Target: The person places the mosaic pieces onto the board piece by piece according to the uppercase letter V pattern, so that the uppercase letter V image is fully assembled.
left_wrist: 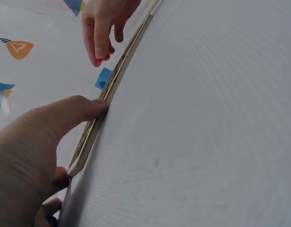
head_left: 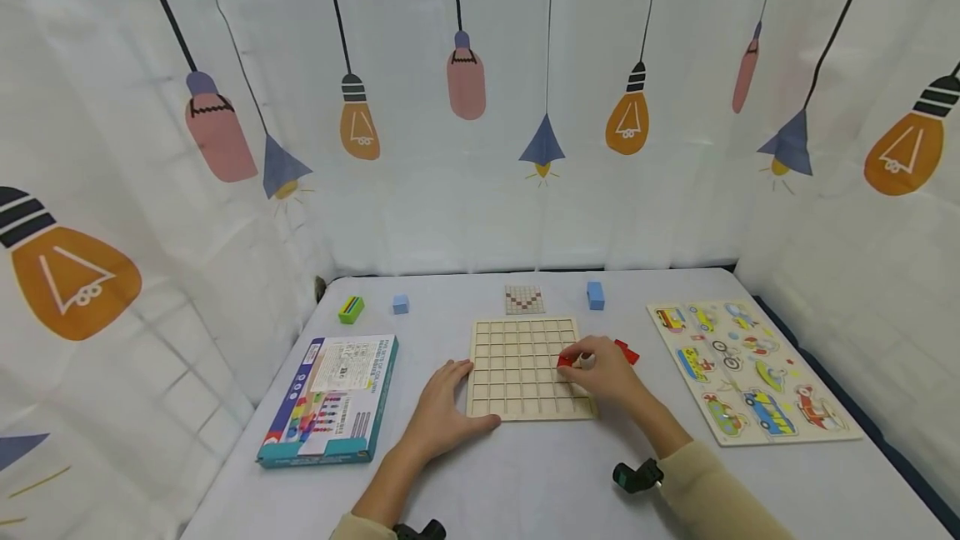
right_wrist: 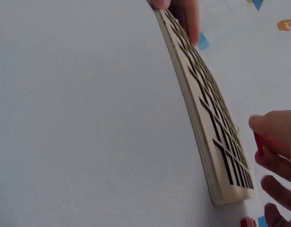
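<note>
A square wooden grid board (head_left: 517, 369) lies on the white table. My left hand (head_left: 442, 415) rests against its near left corner, thumb extended along the near edge and fingers at the left side. Above the board's right part, my right hand (head_left: 611, 373) pinches a small red piece (right_wrist: 258, 143) between thumb and fingertips. In the right wrist view, that piece is thin and held apart from the board. More red pieces (head_left: 627, 352) lie beyond the board's right edge, partly hidden by the right hand. Behind the board is a small card (head_left: 524, 300) with a grid pattern.
A boxed set (head_left: 330, 398) lies to the left. A picture puzzle board (head_left: 753, 373) lies to the right. Along the back are a green-and-yellow block (head_left: 351, 309), a small blue block (head_left: 401, 304) and a taller blue block (head_left: 596, 296).
</note>
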A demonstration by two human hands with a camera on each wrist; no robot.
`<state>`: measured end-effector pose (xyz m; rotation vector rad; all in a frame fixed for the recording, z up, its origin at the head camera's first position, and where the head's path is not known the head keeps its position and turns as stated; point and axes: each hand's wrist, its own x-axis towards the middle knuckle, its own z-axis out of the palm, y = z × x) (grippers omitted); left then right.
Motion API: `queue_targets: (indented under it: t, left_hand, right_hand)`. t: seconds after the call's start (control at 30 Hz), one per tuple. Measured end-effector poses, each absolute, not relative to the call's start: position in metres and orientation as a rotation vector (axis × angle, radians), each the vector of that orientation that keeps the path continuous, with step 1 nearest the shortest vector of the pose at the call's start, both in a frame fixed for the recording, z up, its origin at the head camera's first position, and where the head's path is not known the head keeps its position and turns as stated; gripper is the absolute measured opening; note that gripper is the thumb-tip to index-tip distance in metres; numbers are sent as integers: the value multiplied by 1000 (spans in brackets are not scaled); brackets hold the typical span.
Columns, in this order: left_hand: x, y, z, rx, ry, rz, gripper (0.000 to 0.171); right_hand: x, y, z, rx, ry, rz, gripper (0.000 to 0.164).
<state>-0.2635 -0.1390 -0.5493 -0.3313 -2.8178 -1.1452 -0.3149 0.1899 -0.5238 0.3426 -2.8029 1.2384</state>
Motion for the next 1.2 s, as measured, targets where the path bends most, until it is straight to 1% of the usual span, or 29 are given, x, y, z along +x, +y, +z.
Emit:
queue_targets:
  t: [0.37, 0.6, 0.73, 0.83, 1.07, 1.2]
  left_hand:
    - [-264, -138, -549, -320, -2827, -1146, 111]
    - [-265, -138, -550, -306, -2830, -1149, 111]
    - [-266, -139, -550, -301, -2836, -1145, 111]
    - [-266, -140, -550, -301, -2835, -1150, 111]
    - [-266, -141, -550, -299, -2836, -1152, 111]
    - [-266, -140, -550, -306, -2833, -1159, 111]
  right_hand:
    - [-304, 173, -523, 344, -2811, 1271, 22]
    - [-302, 162, -529, 432, -2810, 1272, 18]
    - [-301, 155, -532, 493, -2802, 1259, 19]
    - [-299, 150, -533, 511, -2806, 1243, 21]
    - [-297, 140, -537, 535, -2823, 1196, 17]
    - [-297, 137, -541, 524, -2834, 1155, 17]
